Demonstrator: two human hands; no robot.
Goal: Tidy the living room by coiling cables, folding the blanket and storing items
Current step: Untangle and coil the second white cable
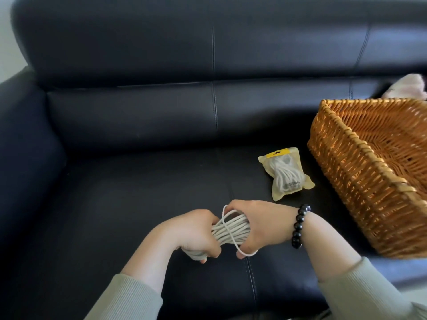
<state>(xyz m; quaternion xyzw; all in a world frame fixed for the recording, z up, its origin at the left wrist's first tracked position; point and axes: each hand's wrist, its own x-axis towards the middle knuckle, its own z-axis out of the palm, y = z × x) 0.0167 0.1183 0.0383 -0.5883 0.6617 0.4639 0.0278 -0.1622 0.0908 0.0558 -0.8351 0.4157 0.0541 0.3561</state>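
Both hands hold one white cable (231, 229), wound into a thick bundle, low in the centre of the view, just above the front part of the sofa (138, 181) seat. L hand (196, 232) is curled tight round the bundle's left end, fingers wrapped under it, with a bit of coil poking out below the fist. R hand (256, 225) grips the right end, thumb side up. One loose strand arcs from the top of the bundle, crosses the coils and curves back under the R fingers; cannot tell if it is pinched there. Bead bracelet (300, 227) on the R wrist, grey-green sleeves (129, 299) on both arms. Pouch (285, 174), yellowish w/ another white cable inside, lies flat on the seat beyond and right of the hands, apart from them, near the basket's left wall but not touching it. Basket (360, 185), wicker, sits on the seat at the right; its near corner comes close to the R forearm, and its right side is cut by the frame edge. Pink fluff (409, 87) shows behind its far rim, too blurred to tell what it is. Left of the hands, dark seat leather runs to the armrest. A seam runs down the seat front below the hands
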